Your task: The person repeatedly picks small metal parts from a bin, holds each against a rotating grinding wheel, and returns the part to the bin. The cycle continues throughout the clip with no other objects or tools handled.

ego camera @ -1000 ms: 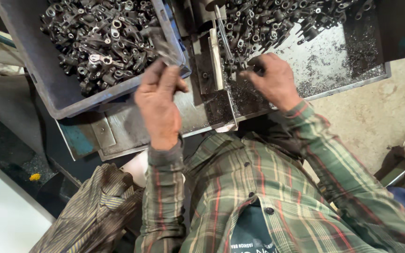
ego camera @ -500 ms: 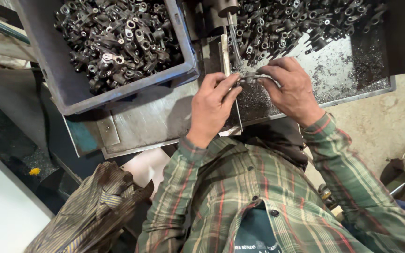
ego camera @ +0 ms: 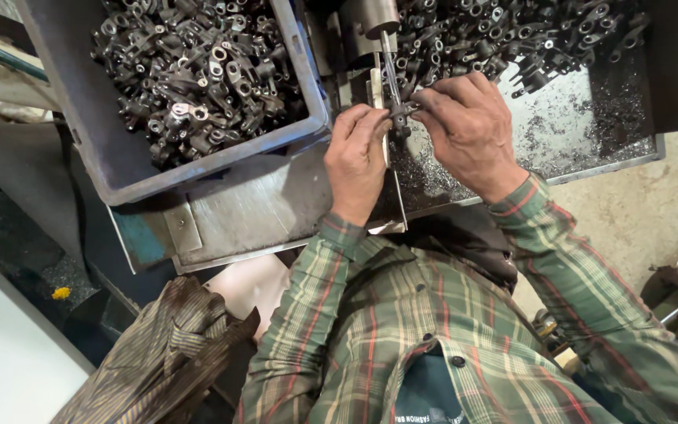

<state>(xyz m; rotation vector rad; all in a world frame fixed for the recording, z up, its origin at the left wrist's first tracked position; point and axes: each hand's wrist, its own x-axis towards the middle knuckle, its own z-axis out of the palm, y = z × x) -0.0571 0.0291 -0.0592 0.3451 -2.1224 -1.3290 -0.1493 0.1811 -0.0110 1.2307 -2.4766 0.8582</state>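
Both of my hands meet at a small dark metal part (ego camera: 399, 114) under the thin spindle (ego camera: 388, 67) of a machine. My left hand (ego camera: 357, 157) pinches the part from the left with thumb and fingers. My right hand (ego camera: 468, 129) grips the same part from the right, fingers curled over it. The spindle hangs from a round steel head (ego camera: 370, 20) just above. My plaid sleeves reach in from below.
A grey plastic crate (ego camera: 119, 177) full of several dark metal forgings (ego camera: 198, 71) stands at the left. A heap of similar parts (ego camera: 527, 39) lies on the steel tray (ego camera: 582, 141) at the right, strewn with metal chips. A flat steel plate (ego camera: 253, 208) lies in front.
My left hand has come away from the crate's edge and moved right to the spindle. Both hands now close on the small part there.
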